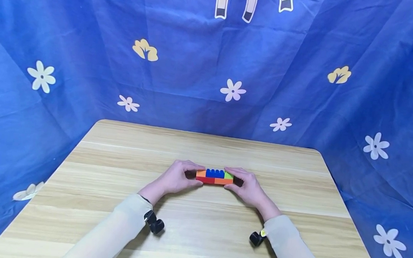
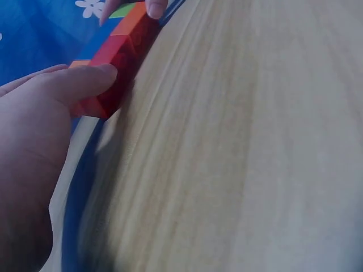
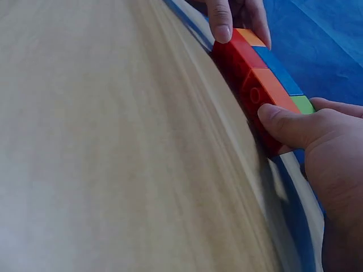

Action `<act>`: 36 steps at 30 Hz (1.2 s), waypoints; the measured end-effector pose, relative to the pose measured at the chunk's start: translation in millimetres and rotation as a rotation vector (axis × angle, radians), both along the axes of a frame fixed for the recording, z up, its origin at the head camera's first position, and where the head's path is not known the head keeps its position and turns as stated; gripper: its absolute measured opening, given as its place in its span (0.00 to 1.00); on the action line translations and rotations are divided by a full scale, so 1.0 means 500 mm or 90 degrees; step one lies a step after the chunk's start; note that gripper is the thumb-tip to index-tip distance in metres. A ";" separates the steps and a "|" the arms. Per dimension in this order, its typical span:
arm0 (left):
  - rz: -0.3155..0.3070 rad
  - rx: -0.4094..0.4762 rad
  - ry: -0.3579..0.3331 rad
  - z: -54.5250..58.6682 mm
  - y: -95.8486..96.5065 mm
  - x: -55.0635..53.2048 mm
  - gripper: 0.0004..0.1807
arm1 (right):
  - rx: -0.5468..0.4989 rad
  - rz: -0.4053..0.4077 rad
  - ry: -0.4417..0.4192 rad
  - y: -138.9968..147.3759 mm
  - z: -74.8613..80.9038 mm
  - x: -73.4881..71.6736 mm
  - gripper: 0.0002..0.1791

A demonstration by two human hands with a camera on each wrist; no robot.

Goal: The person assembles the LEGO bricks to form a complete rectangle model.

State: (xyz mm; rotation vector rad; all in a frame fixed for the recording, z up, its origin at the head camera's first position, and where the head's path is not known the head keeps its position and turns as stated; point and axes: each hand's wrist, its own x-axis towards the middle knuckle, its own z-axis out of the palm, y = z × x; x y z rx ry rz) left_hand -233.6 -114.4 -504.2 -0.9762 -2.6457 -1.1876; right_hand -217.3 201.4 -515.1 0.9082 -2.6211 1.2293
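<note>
A short bar of joined toy building bricks (image 1: 214,181) is held between both hands near the middle of the table. One layer has a red brick (image 2: 116,48) beside an orange brick (image 3: 271,85). On the other layer sit a small orange brick (image 1: 201,173), a longer blue brick (image 1: 215,173) with studs showing, and a green brick (image 1: 229,175). My left hand (image 1: 178,177) pinches the left end, thumb on the red brick. At the right end my right hand (image 1: 248,187) pinches the bar, its thumb against the orange brick's hollow underside. The fingers behind the bar are partly hidden.
A light wood-grain table (image 1: 200,235) with rounded far corners lies under the hands. Blue cloth (image 1: 181,76) with white and yellow flowers hangs behind it and along both sides. Small black cameras (image 1: 156,224) are worn at the wrists.
</note>
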 end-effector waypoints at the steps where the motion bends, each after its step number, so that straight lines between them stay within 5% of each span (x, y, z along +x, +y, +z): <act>1: 0.004 0.000 -0.020 0.001 0.000 -0.001 0.30 | 0.004 -0.003 -0.012 0.001 0.000 -0.002 0.33; 6: 0.023 0.001 -0.096 0.004 -0.001 -0.008 0.29 | 0.029 -0.011 -0.075 0.005 0.001 -0.015 0.32; 19: 0.018 -0.006 -0.186 0.005 -0.006 -0.029 0.30 | 0.051 0.011 -0.116 0.008 0.006 -0.026 0.31; 36: 0.009 -0.023 -0.220 0.003 -0.008 -0.030 0.28 | 0.061 0.007 -0.173 0.015 0.002 -0.027 0.31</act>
